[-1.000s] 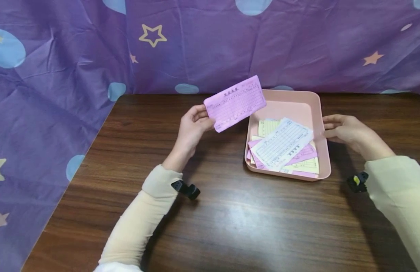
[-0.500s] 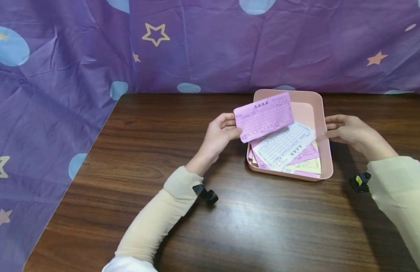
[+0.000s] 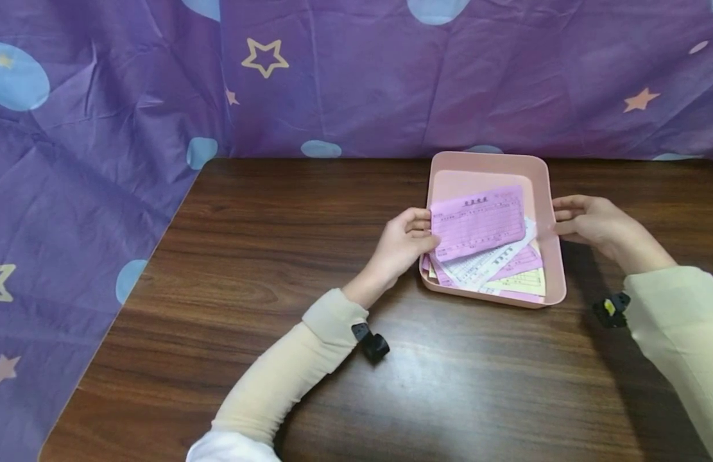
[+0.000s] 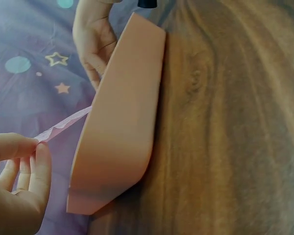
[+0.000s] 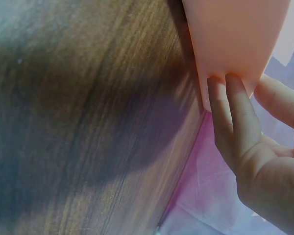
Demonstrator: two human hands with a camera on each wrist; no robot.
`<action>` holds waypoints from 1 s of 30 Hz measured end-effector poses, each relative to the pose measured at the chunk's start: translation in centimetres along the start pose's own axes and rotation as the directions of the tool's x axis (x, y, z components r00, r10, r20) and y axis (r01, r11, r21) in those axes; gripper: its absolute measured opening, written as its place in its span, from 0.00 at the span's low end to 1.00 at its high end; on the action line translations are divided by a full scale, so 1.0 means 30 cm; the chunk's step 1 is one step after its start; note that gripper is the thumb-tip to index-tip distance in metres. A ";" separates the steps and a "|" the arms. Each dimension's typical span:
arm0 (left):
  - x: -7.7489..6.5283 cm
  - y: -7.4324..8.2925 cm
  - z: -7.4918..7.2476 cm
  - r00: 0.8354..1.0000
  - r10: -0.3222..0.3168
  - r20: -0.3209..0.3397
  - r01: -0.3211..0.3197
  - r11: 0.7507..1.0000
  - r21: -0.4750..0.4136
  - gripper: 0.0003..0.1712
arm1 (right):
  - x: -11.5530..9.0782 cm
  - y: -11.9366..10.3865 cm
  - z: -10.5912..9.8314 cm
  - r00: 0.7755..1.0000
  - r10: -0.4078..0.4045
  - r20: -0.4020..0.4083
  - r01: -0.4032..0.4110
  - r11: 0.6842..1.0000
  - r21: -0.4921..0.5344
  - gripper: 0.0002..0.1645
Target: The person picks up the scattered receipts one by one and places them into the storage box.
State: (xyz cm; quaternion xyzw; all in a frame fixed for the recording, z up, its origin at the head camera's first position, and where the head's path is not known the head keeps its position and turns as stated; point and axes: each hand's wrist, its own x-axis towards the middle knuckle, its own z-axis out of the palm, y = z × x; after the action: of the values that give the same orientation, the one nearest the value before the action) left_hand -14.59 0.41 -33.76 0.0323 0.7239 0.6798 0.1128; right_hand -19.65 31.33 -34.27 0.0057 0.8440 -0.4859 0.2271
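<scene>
My left hand point(image 3: 403, 249) pinches the left edge of a pink printed form slip point(image 3: 477, 221) between thumb and fingers. In the left wrist view the slip point(image 4: 63, 125) shows edge-on, reaching past the tray rim. It is held over a pink tray point(image 3: 489, 164), covering part of a white printed slip point(image 3: 477, 273) inside. Beneath that lie several more slips, among them a yellow slip point(image 3: 524, 281). My right hand point(image 3: 601, 226) is at the tray's right side; in the right wrist view its straight fingers point(image 5: 242, 112) touch the outer wall, with the thumb by the rim.
A dark wooden table point(image 3: 437, 391) carries the tray near its back edge. Behind and to the left hangs a purple curtain point(image 3: 344, 77) with stars and blue spots. Black wrist devices sit at both cuffs, such as the left wrist camera point(image 3: 372, 343).
My left hand has moved right and lower with the pink slip, from left of the tray to over it. My right hand has stayed at the tray's side.
</scene>
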 end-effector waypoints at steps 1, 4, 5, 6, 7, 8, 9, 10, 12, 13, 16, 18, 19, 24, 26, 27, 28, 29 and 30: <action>-0.001 -0.001 0.004 1.000 0.000 0.003 0.000 1.000 0.009 0.26 | 0.000 0.003 -0.001 1.000 -0.007 0.001 0.007 1.000 0.004 0.36; -0.005 -0.007 0.012 1.000 0.007 0.004 -0.007 0.999 0.043 0.27 | 0.000 0.008 -0.003 1.000 -0.014 -0.003 0.014 0.999 0.039 0.29; -0.006 -0.009 0.013 1.000 0.011 0.004 -0.011 0.998 0.057 0.27 | -0.001 0.008 -0.003 1.000 -0.019 0.000 0.019 0.999 0.043 0.28; -0.006 -0.013 0.015 1.000 0.017 0.005 -0.017 0.997 0.071 0.27 | -0.002 0.006 -0.003 1.000 -0.018 0.001 0.018 0.999 0.044 0.28; -0.006 -0.016 0.016 1.000 0.026 0.006 -0.026 0.996 0.088 0.27 | -0.004 0.004 -0.003 1.000 -0.016 0.003 0.016 0.999 0.044 0.28; -0.005 -0.020 0.017 0.999 0.032 0.006 -0.032 0.994 0.107 0.27 | -0.006 0.000 -0.003 1.000 -0.013 0.002 0.013 0.999 0.044 0.28; -0.004 -0.023 0.017 0.999 0.038 0.005 -0.038 0.991 0.129 0.27 | -0.007 -0.003 -0.002 1.000 -0.016 0.006 0.016 1.000 0.015 0.33; -0.002 -0.027 0.018 0.999 0.043 0.004 -0.043 0.988 0.145 0.28 | -0.009 -0.007 -0.001 1.000 -0.013 0.008 0.013 1.000 0.014 0.33; 0.001 -0.032 0.018 0.999 0.050 0.001 -0.049 0.983 0.175 0.30 | -0.012 -0.011 0.001 1.000 -0.006 0.008 0.006 1.000 0.006 0.35; 0.001 -0.034 0.018 0.999 0.049 -0.004 -0.048 0.981 0.189 0.31 | -0.013 -0.013 0.002 1.000 -0.004 0.006 0.003 1.000 0.004 0.35; 0.001 -0.037 0.018 0.999 0.051 -0.011 -0.048 0.976 0.213 0.35 | -0.011 -0.013 0.003 1.000 0.000 0.006 0.000 1.000 0.000 0.36; 0.001 -0.037 0.019 0.998 0.061 -0.010 -0.057 0.974 0.218 0.36 | -0.009 -0.011 0.003 1.000 0.004 0.003 -0.004 1.000 -0.004 0.36; 0.001 -0.038 0.020 0.998 0.067 -0.009 -0.063 0.973 0.223 0.36 | -0.009 -0.011 0.003 1.000 0.007 0.000 -0.007 1.000 -0.003 0.36; -0.001 -0.035 0.024 0.995 0.096 0.003 -0.094 0.964 0.247 0.35 | -0.007 -0.010 0.001 1.000 0.015 -0.003 -0.015 1.000 -0.009 0.36; -0.002 -0.034 0.025 0.995 0.099 0.008 -0.097 0.962 0.257 0.35 | -0.008 -0.011 0.001 1.000 0.019 -0.002 -0.019 1.000 -0.011 0.37; -0.002 -0.033 0.025 0.995 0.098 0.008 -0.097 0.960 0.262 0.34 | -0.008 -0.012 0.002 1.000 0.022 -0.003 -0.022 1.000 -0.011 0.37; -0.003 -0.033 0.025 0.995 0.097 0.009 -0.096 0.960 0.264 0.34 | -0.009 -0.013 0.002 1.000 0.024 -0.004 -0.024 1.000 -0.011 0.37; -0.003 -0.032 0.025 0.995 0.094 0.010 -0.094 0.960 0.265 0.34 | -0.010 -0.014 0.003 1.000 0.026 -0.006 -0.027 1.000 -0.011 0.38; -0.003 -0.032 0.026 0.996 0.093 0.010 -0.093 0.959 0.266 0.34 | -0.010 -0.014 0.003 1.000 0.027 -0.007 -0.027 1.000 -0.013 0.38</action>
State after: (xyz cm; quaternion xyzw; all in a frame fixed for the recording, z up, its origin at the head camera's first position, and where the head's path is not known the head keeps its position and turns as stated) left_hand -14.25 1.07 -34.75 0.0802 0.8066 0.5809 0.0743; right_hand -19.44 31.10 -33.85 0.0172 0.8477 -0.4773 0.2309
